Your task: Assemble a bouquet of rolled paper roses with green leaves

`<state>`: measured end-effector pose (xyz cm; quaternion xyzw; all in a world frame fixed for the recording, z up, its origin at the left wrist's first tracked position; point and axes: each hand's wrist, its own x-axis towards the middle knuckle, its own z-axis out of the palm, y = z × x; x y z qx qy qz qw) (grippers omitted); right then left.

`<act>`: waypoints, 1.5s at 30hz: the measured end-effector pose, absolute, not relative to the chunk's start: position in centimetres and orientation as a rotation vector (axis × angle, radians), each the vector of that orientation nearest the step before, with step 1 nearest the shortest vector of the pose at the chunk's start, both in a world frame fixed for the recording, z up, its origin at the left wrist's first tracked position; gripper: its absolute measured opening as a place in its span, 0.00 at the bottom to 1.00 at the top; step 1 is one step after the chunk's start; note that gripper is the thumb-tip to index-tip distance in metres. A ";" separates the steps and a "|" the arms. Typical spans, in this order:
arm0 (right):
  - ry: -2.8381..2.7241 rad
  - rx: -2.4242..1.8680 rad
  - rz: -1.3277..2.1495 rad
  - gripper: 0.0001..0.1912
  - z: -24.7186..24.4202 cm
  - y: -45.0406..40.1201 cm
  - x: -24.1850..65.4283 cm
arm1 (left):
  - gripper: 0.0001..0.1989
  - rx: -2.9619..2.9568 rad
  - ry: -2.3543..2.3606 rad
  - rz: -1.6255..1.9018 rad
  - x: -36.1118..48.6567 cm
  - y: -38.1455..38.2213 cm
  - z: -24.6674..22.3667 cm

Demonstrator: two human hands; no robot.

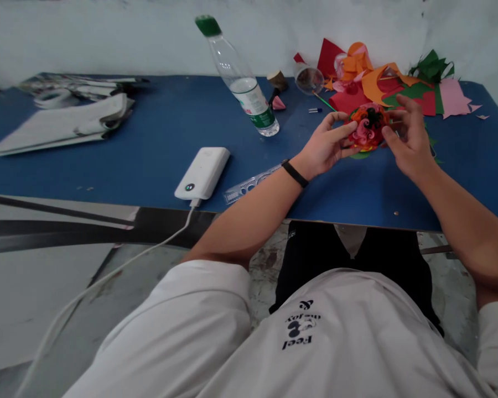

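Note:
A round bundle of curled paper (367, 126) in red, pink, orange and dark green is held above the blue table between my two hands. My left hand (326, 145) grips its left side, thumb on the front and fingers behind and below. On the right side, my right hand (410, 138) touches the bundle with its thumb, the other fingers partly raised and curved behind it. Some yellow and green paper shows at the bundle's lower edge. The fingertips behind the paper are hidden.
Coloured paper scraps (382, 88) and a clear cup (309, 79) lie behind my hands. A water bottle (251, 99), a clear ruler (249, 188), a white power bank (203, 172) with a cable and folded newspaper (66, 124) are on the blue table (157, 121) to the left.

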<state>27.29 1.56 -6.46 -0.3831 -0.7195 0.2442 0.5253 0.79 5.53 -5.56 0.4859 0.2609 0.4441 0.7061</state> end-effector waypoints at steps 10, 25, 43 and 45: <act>-1.838 -0.977 0.617 0.50 -3.8 -0.7 26.5 | 0.34 1.223 0.438 0.943 0.2 6.8 -6.3; -1.760 -0.878 0.414 0.35 -5.0 -0.5 25.7 | 0.34 1.218 0.461 0.986 0.6 6.3 -5.7; -1.715 -0.932 0.603 0.41 -5.4 0.2 25.8 | 0.34 1.193 0.399 1.042 0.8 6.9 -5.2; -1.727 -0.941 0.626 0.41 -5.4 0.3 26.0 | 0.33 1.210 0.415 1.049 0.7 7.0 -5.2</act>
